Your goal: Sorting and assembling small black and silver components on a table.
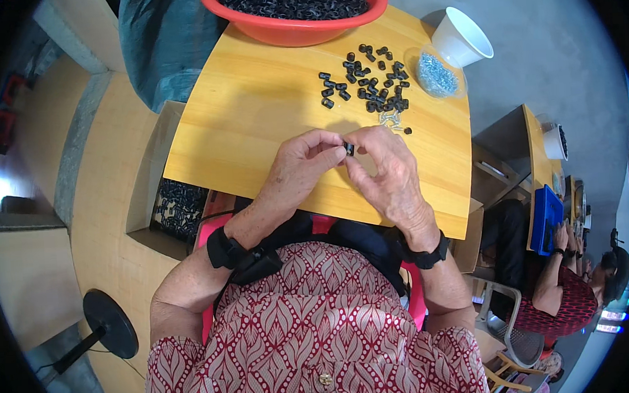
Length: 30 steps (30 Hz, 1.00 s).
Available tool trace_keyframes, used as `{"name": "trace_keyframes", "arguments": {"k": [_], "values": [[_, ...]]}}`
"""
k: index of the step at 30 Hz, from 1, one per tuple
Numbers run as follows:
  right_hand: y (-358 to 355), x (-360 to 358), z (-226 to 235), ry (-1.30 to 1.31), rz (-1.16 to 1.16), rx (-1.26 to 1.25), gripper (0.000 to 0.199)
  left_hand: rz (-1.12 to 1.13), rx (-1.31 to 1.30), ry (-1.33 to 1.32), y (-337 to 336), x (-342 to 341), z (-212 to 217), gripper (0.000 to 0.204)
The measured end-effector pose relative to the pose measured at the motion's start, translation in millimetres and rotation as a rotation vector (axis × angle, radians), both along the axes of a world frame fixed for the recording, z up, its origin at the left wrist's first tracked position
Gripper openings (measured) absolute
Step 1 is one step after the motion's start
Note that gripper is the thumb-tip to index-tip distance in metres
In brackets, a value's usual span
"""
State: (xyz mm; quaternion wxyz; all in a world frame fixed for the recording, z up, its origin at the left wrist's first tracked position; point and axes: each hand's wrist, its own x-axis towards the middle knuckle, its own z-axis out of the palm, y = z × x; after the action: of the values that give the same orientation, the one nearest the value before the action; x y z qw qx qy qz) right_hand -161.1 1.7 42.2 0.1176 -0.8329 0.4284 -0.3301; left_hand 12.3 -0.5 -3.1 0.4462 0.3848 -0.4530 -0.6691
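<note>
Both hands meet above the near part of the yellow wooden table [245,86]. Between their fingertips is a small black cylindrical plastic piece [349,149]. My left hand [292,170] pinches it from the left with thumb and index finger. My right hand [393,177] pinches it from the right, and the fingers hide much of it. Just beyond the hands, several similar black pieces [374,94] lie scattered on the tabletop. A small heap of silvery screws [390,119] lies at their near edge.
A red basin [295,34] full of black parts stands at the far edge. At the right are a clear container [436,76] of small metal parts and a white bucket [463,39]. A cardboard box [145,184] of black parts is at lower left. Another person [558,305] works at far right.
</note>
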Motion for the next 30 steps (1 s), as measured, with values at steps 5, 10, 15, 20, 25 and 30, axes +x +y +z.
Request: {"name": "trace_keyframes", "arguments": {"k": [5,10,15,20,25,30], "values": [[15.8,4.1,0.2,0.033,0.018,-0.039,0.031,-0.058,0.024,0.079,0.8,-0.7,-6.0,0.028],[20.5,5.9,-11.0,-0.103,-0.079,-0.081,0.027,-0.059,0.149,0.138,4.7,-0.6,-1.8,0.021],[23.7,4.7,-9.8,-0.256,-0.111,0.015,0.018,-0.092,0.255,0.161,2.9,5.1,1.7,0.013],[25.1,0.4,-11.7,-0.244,-0.116,0.049,0.017,-0.116,0.263,0.146,4.8,1.6,-3.0,0.012],[25.8,4.2,-15.1,-0.154,-0.122,-0.059,0.021,-0.145,0.259,0.162,4.9,2.7,-3.1,0.015],[28.6,3.0,-16.3,-0.077,-0.135,-0.093,0.026,-0.201,0.187,0.149,4.5,3.5,-1.9,0.017]]}}
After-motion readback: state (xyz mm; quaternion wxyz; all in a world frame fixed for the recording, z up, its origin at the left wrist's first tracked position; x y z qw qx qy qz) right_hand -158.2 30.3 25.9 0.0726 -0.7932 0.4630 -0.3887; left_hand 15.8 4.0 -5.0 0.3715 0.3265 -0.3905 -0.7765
